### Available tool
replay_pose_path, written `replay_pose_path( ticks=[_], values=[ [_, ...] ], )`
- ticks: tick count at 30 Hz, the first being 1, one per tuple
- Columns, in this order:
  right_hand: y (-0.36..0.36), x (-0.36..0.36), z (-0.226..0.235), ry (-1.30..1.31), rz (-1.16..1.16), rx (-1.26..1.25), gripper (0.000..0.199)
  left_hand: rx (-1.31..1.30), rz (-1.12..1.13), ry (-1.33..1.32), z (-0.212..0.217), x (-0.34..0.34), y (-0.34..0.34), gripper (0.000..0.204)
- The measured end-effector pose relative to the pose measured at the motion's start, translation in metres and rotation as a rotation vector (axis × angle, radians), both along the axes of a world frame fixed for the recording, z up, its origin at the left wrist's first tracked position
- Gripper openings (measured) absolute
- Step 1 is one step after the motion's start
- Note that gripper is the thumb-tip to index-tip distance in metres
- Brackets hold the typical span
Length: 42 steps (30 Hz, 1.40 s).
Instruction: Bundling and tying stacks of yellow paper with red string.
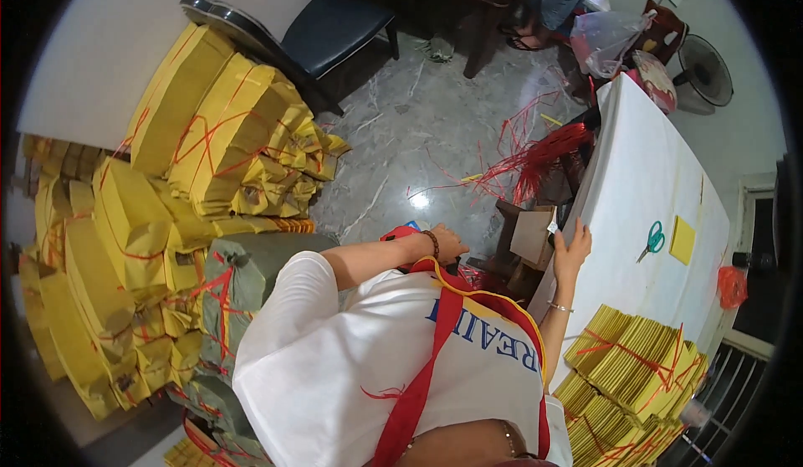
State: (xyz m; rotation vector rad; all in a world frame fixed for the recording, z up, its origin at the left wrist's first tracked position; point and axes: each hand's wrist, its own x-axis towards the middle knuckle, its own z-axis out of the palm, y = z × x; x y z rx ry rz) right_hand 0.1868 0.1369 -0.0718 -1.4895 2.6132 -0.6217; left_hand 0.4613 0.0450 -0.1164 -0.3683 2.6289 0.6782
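My left hand (448, 243), with a beaded bracelet at the wrist, is in front of my body beside a small red and blue thing (400, 232). Its fingers bend down round something dark that I cannot make out. At the left edge of the white-topped table (633, 191), my right hand (572, 254) lies with fingers stretched and apart, holding nothing. Just left of it is a brown cardboard-like block (533, 234). Farther right on the tabletop are green-handled scissors (655, 238) and a small yellow paper stack (682, 240).
Tied bundles of folded yellow paper (636, 358) sit on the table's near end. Yellow paper packs (222, 145) and grey-green wrapped bundles (242, 279) pile up at left. Red strings (544, 161) hang beside the table. A black chair (335, 36) and another person's legs (548, 2) are farther off.
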Motion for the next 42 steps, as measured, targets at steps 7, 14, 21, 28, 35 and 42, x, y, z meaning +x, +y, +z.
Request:
replay_pose_path(
  ticks=[7, 14, 21, 28, 35, 42],
  values=[
    [-0.029, -0.031, -0.008, -0.028, -0.062, -0.074, 0.061, 0.067, 0.138, -0.07, 0.004, -0.003, 0.01, 0.038],
    [-0.033, -0.047, -0.009, -0.169, -0.173, -0.093, 0.066, 0.267, 0.445, 0.207, -0.01, 0.009, -0.118, 0.074],
    [-0.03, -0.049, -0.008, -0.232, -0.321, -0.147, 0.068, 0.309, 1.259, 0.202, 0.05, 0.001, -0.378, 0.057],
    [-0.009, -0.043, -0.01, -0.283, -0.497, -0.167, 0.068, 0.131, 1.327, 0.037, 0.097, -0.038, -0.445, 0.059],
    [0.008, -0.032, -0.021, -0.27, -0.536, -0.17, 0.067, 0.084, 1.17, -0.215, 0.103, -0.053, -0.447, 0.031],
    [0.005, -0.028, -0.019, -0.14, -0.484, -0.049, 0.066, 0.032, 1.299, 0.08, 0.089, -0.056, -0.446, 0.041]
  ],
)
